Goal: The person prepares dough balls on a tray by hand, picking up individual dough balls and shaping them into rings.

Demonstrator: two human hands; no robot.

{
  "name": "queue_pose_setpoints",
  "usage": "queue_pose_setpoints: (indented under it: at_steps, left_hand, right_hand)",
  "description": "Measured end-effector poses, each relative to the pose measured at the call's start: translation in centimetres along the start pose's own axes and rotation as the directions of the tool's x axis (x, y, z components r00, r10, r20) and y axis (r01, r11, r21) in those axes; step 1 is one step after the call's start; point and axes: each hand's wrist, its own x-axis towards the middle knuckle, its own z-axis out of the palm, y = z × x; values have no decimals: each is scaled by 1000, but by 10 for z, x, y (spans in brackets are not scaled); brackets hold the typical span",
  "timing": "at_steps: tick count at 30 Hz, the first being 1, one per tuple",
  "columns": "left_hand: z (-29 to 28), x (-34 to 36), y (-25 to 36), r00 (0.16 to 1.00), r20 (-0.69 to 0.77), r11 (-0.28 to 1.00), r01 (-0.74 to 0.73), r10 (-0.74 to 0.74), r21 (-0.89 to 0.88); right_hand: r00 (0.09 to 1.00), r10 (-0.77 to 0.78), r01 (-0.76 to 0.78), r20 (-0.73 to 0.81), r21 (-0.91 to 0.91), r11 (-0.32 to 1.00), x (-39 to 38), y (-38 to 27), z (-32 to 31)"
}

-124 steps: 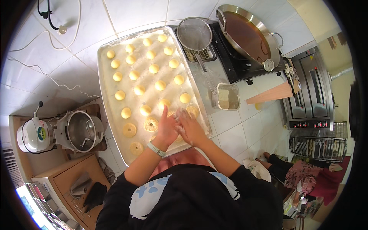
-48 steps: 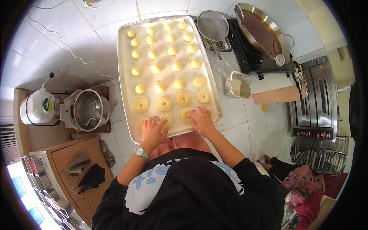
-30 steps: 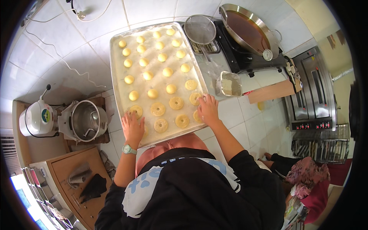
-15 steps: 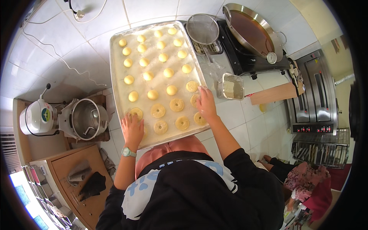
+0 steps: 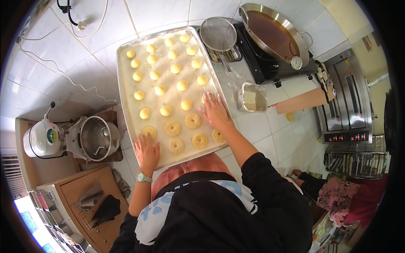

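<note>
At the far left a white stand mixer (image 5: 44, 139) sits with its steel bowl (image 5: 95, 138) beside it, and below them a wooden cabinet top (image 5: 84, 198) carries some dark cloths. My left hand (image 5: 147, 151) lies flat, fingers spread and holding nothing, on the near left corner of the floured baking tray (image 5: 126, 105), touching the ring of dough (image 5: 148, 132) there. The tray rests on the white tiled floor (image 5: 50, 55) and runs away from me, filled with rows of round yellow dough balls (image 5: 160, 90); the row nearest me holds flattened doughnut rings (image 5: 193, 120) with holes in the middle. My right hand (image 5: 214, 110) is open too, palm down on the tray's right side, fingers stretched over a dough piece near the rim, with one ring just beside my wrist. Right of the tray stands a small clear container (image 5: 252, 97) of flour, and a wire mesh skimmer (image 5: 218, 34) rests beyond it. Further right a wide pan of dark oil (image 5: 273, 31) sits on a black stove (image 5: 270, 65), then a wooden board (image 5: 301, 101), and a steel oven (image 5: 350, 101) at the edge.
</note>
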Motion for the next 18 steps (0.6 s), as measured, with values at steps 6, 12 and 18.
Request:
queue_pose_setpoints:
  at_steps: [6,12,18]
  left_hand:
    - [-2,1,-2,1000,12,998,15,-14,-53]
    - [-2,0,0,1000,-2,998,-7,7,-56]
    - [-6,0,-4,1000,14,993,-19,21,-117]
  right_hand:
    - [971,216,-198,-105,161,967,3,12,-29]
    - [955,158,-131,-251,124,984,-1,17,-35]
    - [961,149,-131,-234,92,987,0,20,-31]
